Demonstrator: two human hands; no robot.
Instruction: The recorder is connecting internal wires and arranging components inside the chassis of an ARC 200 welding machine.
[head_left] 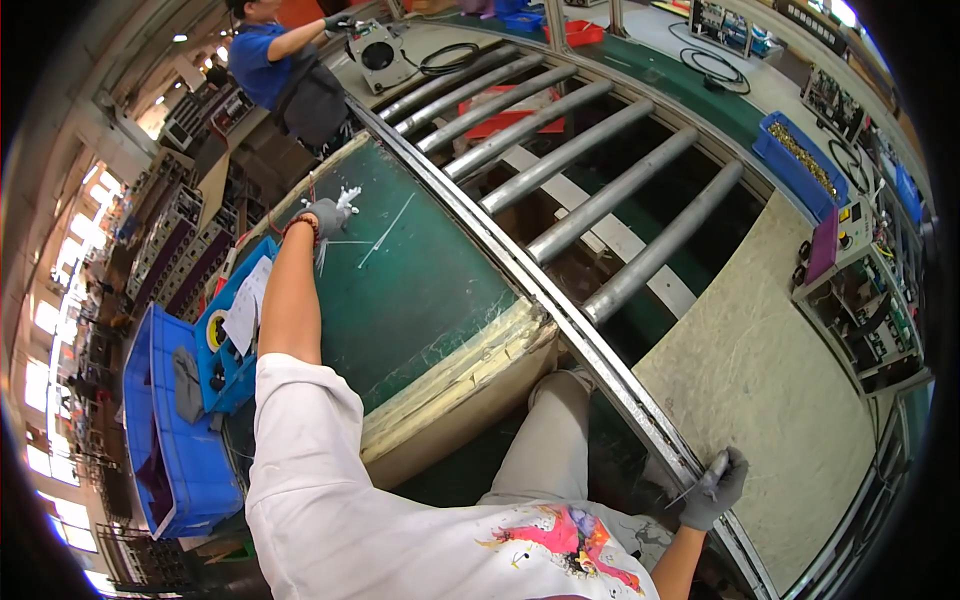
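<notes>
My left hand (325, 215), in a grey glove, is closed around a bunch of thin white strips that look like cable ties (348, 198). It is over the green-topped bench (420, 285). Beside it, a loose white strip (385, 232) lies on the green surface. At the lower right, my gloved right hand (715, 490) hovers by the metal rail with its fingers curled together. A thin pale end sticks out of that hand, too small to name.
Steel rollers (610, 200) run behind the rail (480, 235). An open-sided electronic unit (865, 300) stands on the pale board (770, 400), near a blue bin of brass-coloured parts (800, 165). Blue crates (175, 430) are at left. A co-worker (280, 75) handles a grey device (378, 55).
</notes>
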